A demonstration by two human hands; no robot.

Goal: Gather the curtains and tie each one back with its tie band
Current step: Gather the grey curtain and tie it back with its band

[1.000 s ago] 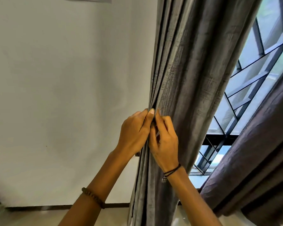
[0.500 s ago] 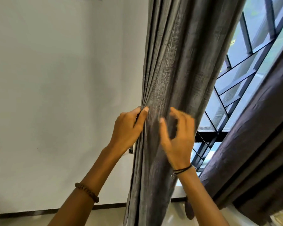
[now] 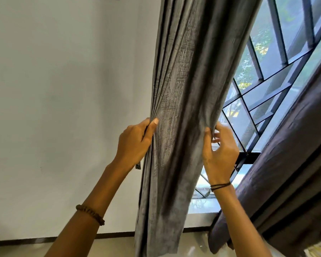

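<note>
Grey curtain (image 3: pixel 183 89) hangs mid-frame, betw white wall (image 3: pixel 63 89) and window grille (image 3: pixel 267 75), lower end near floor (image 3: pixel 109 245). L grip (image 3: pixel 135 143) clamped on its left pleats: thumb on front, fingers wrapped behind. R grip (image 3: pixel 220 151) pinches its right edge, thumb in front. Fabric spread betw the 2 grips. 2nd curtain (image 3: pixel 295 145), dark brown, hangs at right, untouched. Small grey tab (image 3: pixel 138 166) below L grip; can't tell if tie band.

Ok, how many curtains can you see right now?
2. A grey curtain hangs at centre, gripped by the left hand and right hand; a darker curtain hangs at right. Others may be hidden.
</note>
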